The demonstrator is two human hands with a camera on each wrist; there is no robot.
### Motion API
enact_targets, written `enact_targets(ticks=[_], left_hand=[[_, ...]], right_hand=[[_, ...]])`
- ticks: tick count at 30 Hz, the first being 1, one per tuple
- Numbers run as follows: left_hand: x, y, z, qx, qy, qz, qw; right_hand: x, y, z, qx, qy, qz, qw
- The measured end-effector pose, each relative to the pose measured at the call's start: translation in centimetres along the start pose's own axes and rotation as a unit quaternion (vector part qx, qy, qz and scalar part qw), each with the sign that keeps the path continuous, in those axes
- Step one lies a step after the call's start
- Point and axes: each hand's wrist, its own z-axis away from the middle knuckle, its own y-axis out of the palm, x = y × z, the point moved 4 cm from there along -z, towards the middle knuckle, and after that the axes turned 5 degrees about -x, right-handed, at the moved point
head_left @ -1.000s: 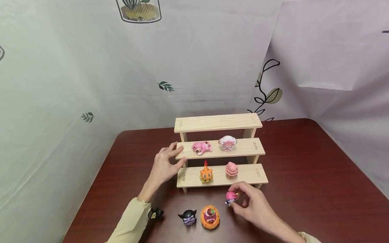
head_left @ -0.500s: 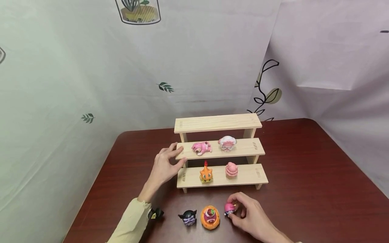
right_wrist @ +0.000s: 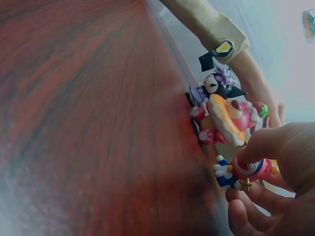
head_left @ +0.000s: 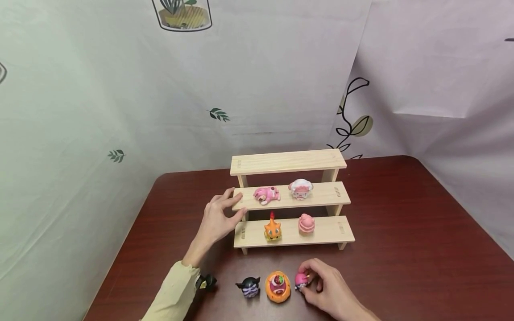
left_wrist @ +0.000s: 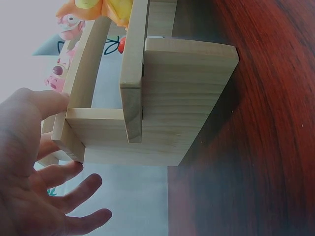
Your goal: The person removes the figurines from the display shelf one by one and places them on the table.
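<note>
My right hand point(head_left: 331, 290) pinches a small pink and blue figurine point(head_left: 301, 281) between thumb and fingers, low at the table's front. Gold stars show on this figurine in the right wrist view. Just left of it sits an orange ring-shaped figurine point(head_left: 278, 287) with a strawberry on top. Further left is a black and purple figurine point(head_left: 250, 287). My left hand point(head_left: 217, 218) grips the left end of the middle board of a three-step wooden shelf point(head_left: 289, 162). In the left wrist view, the thumb and a finger close on that board's end while other fingers stay spread.
On the middle step are a pink lying figurine point(head_left: 267, 195) and a white and pink figurine point(head_left: 300, 189). The lowest step bears an orange figurine point(head_left: 272, 230) and a pink swirl-like figurine point(head_left: 306, 224). A dark red table point(head_left: 401, 232) meets a printed cloth backdrop point(head_left: 281, 89).
My right hand has come down toward the table's front and slightly left with the pink and blue figurine, ending beside the orange one. The left hand stays put on the shelf.
</note>
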Motion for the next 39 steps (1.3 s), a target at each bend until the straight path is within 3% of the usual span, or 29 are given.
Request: enact_targets(ticks=[17, 25, 34, 39], left_hand=[[0.1, 0.1, 0.1, -0.003, 0.002, -0.001, 1.0], [0.0, 0.0, 0.1, -0.006, 0.007, 0.001, 1.0], [0.1, 0.0, 0.0, -0.006, 0.004, 0.001, 1.0], [0.0, 0.0, 0.1, -0.005, 0.002, 0.004, 1.0]], right_hand=[[-0.2, 0.5, 0.4, 0.006, -0.009, -0.004, 1.0], [-0.6, 0.6, 0.6, 0.018, 0.014, -0.001, 1.0], [-0.3, -0.3, 0.3, 0.034, 0.077, 0.018, 0.996], [0.2, -1.3, -0.1, 0.025, 0.059, 0.046, 0.997]])
